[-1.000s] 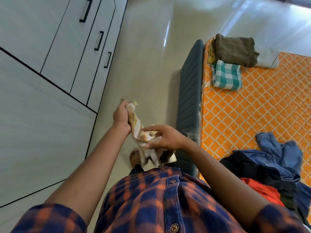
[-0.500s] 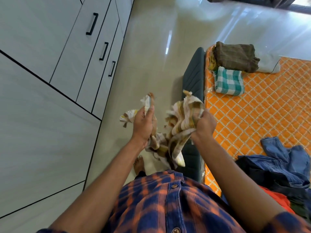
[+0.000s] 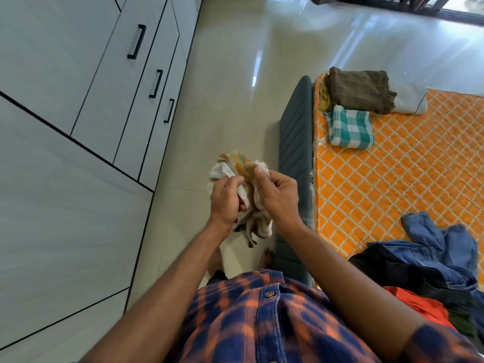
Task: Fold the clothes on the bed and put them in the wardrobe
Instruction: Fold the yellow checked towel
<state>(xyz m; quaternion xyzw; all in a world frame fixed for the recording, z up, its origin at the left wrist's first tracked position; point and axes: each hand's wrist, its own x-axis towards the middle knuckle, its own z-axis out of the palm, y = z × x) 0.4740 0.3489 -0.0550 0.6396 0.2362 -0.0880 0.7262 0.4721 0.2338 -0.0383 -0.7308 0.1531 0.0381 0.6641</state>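
The left hand [image 3: 226,197] and right hand [image 3: 279,195] both have fingers curled round the cloth [image 3: 242,166]. It is bunched up over the floor [image 3: 222,100], beside the bed [image 3: 392,179]. An end hangs down, maybe twisted, though that is hard to see. It could slip and drop, or fold crooked.
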